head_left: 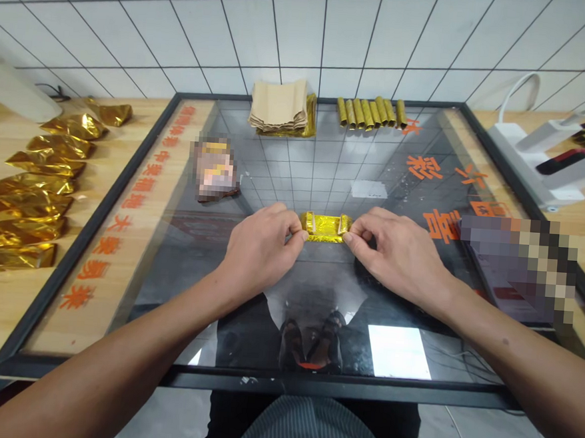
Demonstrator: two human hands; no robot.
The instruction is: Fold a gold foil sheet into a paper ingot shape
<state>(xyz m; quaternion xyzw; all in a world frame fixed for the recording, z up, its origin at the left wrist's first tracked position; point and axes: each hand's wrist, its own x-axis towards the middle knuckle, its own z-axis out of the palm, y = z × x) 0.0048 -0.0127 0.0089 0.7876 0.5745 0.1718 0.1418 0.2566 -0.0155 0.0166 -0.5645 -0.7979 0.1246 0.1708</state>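
Note:
A small piece of gold foil paper [326, 227], its edges partly folded inward, lies on the glass top in front of me. My left hand [265, 240] pinches its left end between thumb and fingers. At the right end, my right hand [393, 246] pinches the foil in the same way. Brown paper shows at the two folded ends. Behind it, at the far edge of the glass, sit a stack of brown-backed gold foil sheets [280, 106] and a row of several rolled gold tubes [363, 113].
Folded gold foil shapes [29, 187] line the wooden table [124, 110] at left. A blurred packet [214, 168] lies on the glass, left of centre. A dark flat object [512, 268], partly blurred, is at right. A white power strip [532, 156] with plugs stands beyond the black frame [516, 168].

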